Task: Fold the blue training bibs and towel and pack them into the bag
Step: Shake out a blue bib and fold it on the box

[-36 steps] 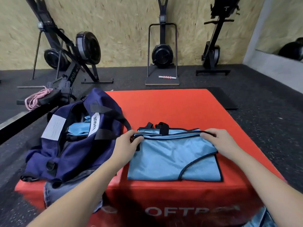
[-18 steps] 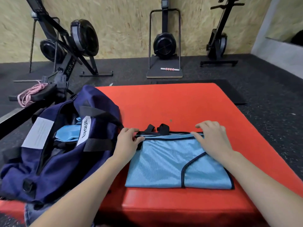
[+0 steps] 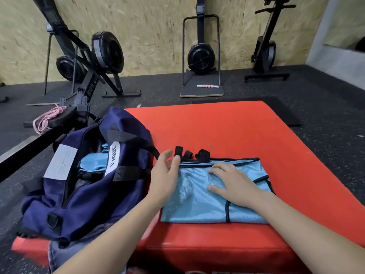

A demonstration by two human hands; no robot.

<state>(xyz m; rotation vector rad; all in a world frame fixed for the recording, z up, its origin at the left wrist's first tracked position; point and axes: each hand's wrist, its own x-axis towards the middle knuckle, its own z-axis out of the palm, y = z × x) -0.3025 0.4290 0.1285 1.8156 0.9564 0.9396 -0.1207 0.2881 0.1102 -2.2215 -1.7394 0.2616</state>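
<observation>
A light-blue training bib (image 3: 199, 202) with black trim lies folded on the red padded box (image 3: 237, 125), its black straps (image 3: 197, 155) sticking out at the far edge. My left hand (image 3: 165, 175) is at the bib's far left corner, fingers loosely spread, thumb tip against one upright strap. Flat on the middle of the bib, my right hand (image 3: 233, 182) presses it down. The navy bag (image 3: 88, 202) stands unzipped on the left of the box, with folded light-blue fabric (image 3: 92, 163) inside.
Grey-blue cloth (image 3: 65, 252) hangs below the bag at the box's front corner. Black exercise machines (image 3: 201, 54) line the wooden wall. A pink rope (image 3: 49, 119) lies on the dark floor at left, and a black mat (image 3: 286, 111) lies behind the box.
My right hand slid left from the bib's far right edge to its middle and now lies flat. My left hand let go of the corner and opened by the straps.
</observation>
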